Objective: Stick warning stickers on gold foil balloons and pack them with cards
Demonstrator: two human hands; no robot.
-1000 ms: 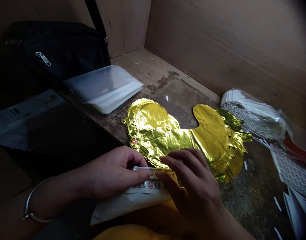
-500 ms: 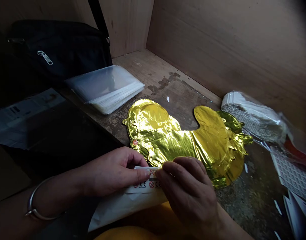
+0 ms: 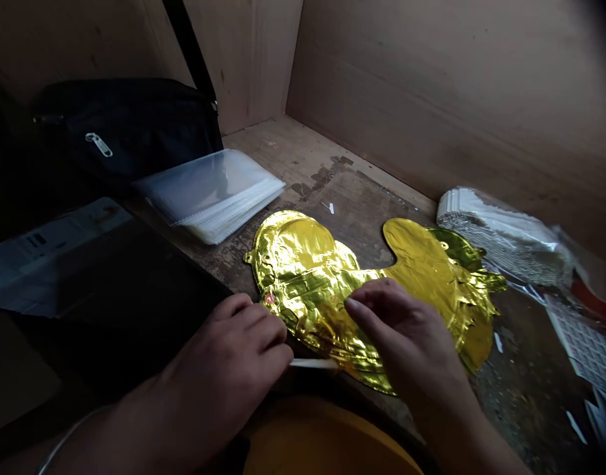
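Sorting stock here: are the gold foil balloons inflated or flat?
Flat. The gold foil balloons lie creased and thin on the worktop.

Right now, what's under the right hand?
The right hand lies flat on the gold foil balloons, which rest on the wooden bench. A white strip pokes out beside it; its remainder is covered.

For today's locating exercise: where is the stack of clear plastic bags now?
Head view: the stack of clear plastic bags lies left of centre, in front of the black bag and up-left of the gold foil balloons.
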